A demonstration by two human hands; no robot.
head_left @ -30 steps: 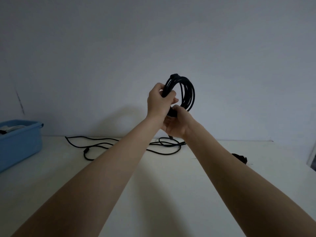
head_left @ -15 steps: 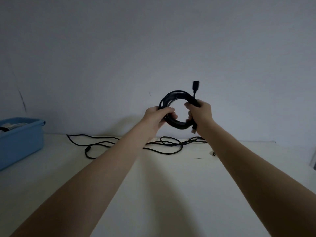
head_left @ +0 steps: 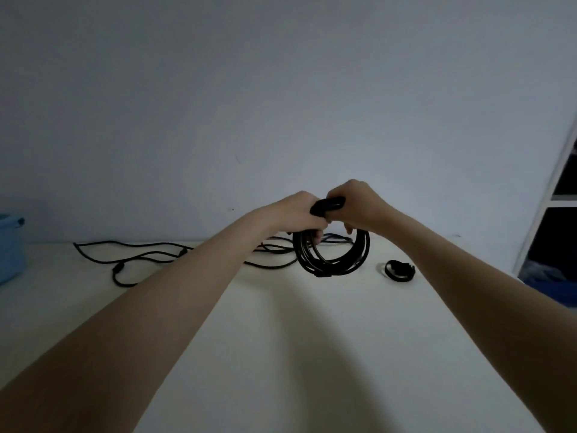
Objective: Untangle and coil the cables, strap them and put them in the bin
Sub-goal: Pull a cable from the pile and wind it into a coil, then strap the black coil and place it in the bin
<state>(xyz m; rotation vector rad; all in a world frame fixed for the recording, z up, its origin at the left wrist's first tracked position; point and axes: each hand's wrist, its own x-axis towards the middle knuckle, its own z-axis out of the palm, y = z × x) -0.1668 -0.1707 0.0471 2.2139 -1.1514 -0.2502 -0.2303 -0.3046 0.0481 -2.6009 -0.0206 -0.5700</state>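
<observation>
Two hands [head_left: 331,210] – one coiled cable [head_left: 332,256]

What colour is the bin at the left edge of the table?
The bin is light blue. It shows only in the head view, partly cut off by the frame edge.

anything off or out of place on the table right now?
Nothing damaged or spilled. Both hands, left hand and right hand, grip the coiled cable. A loose cable sprawls uncoiled across the table, and a small black loop lies by itself.
</observation>
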